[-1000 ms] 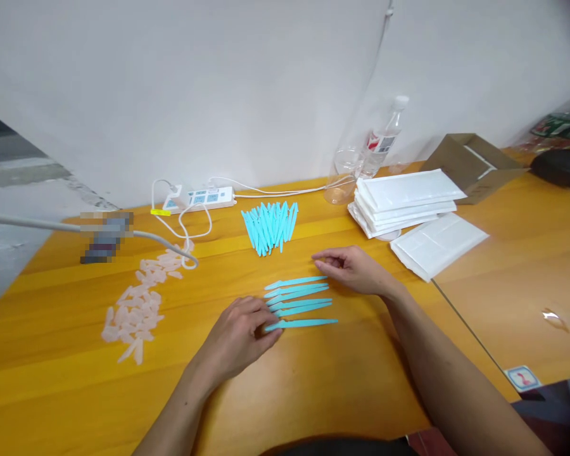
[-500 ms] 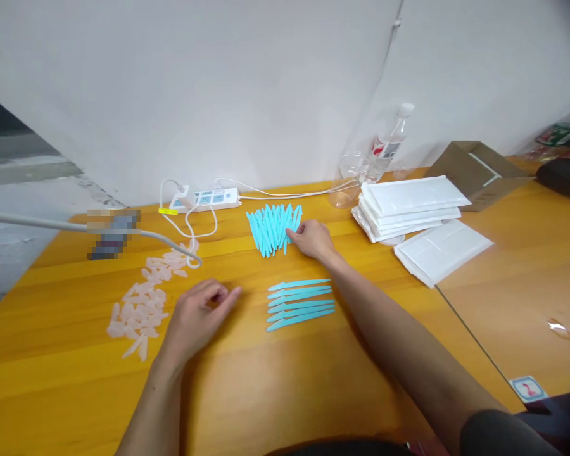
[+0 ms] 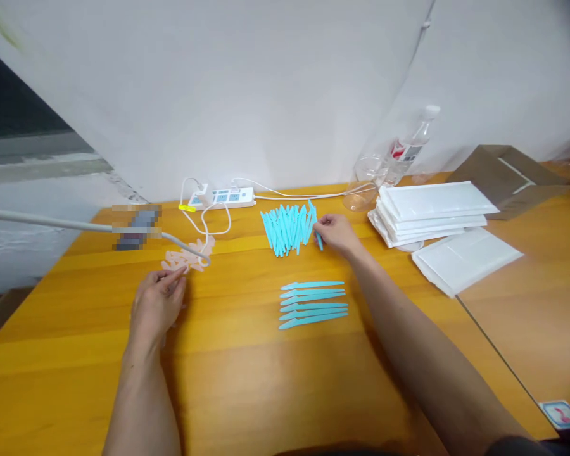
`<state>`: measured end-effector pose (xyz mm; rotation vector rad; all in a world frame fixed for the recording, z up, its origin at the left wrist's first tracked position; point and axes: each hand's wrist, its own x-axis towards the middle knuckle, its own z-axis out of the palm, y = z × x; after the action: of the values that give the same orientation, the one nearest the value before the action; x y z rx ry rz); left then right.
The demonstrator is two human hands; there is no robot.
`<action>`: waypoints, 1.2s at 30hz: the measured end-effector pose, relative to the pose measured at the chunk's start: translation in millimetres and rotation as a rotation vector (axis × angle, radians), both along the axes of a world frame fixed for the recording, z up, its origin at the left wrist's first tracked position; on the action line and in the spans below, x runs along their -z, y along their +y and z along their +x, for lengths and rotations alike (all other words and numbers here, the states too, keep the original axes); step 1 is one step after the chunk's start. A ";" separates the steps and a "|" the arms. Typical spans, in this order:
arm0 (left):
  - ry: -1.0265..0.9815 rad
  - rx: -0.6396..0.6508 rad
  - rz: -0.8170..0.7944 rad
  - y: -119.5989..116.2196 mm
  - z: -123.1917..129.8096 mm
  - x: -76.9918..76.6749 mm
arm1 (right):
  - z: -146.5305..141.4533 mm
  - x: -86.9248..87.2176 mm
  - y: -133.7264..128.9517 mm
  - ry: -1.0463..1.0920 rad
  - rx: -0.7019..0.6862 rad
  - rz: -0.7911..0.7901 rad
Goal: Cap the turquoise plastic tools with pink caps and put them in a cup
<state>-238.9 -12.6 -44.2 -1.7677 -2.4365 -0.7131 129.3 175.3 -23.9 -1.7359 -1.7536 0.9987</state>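
Observation:
My right hand [image 3: 335, 233] pinches one slim blue plastic stick with a knife-like end [image 3: 319, 240], at the right side of a pile of similar blue sticks [image 3: 285, 229]. Closer to me, several more blue sticks [image 3: 313, 306] lie side by side in a row, roughly parallel. My left hand [image 3: 156, 301] is over the small translucent pale pink pieces [image 3: 185, 258], its fingers drawn together at their near edge. Whatever those fingertips grip is too small to make out. Part of the pink heap is hidden beneath this hand.
A white power strip [image 3: 228, 197] with cables lies along the wall. A blurred-out dark object [image 3: 140, 227] is at left, with a thick white cable crossing it. White padded envelopes [image 3: 437, 201], a plastic bottle [image 3: 408, 152] and an open cardboard box [image 3: 494, 183] stand at right.
My left hand has moved left onto the pink pieces. My right hand has taken a blue stick at the pile's right edge. The view has shifted slightly left.

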 end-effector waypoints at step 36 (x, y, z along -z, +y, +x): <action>-0.818 0.550 -0.260 7.4 170.3 -13.9 | 41.1 -14.1 -116.9 -0.024 -0.629 0.092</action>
<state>-68.6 -5.2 -30.3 -2.7300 -2.5372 -1.4692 170.4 58.4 -9.8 -1.1526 -2.3854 1.1111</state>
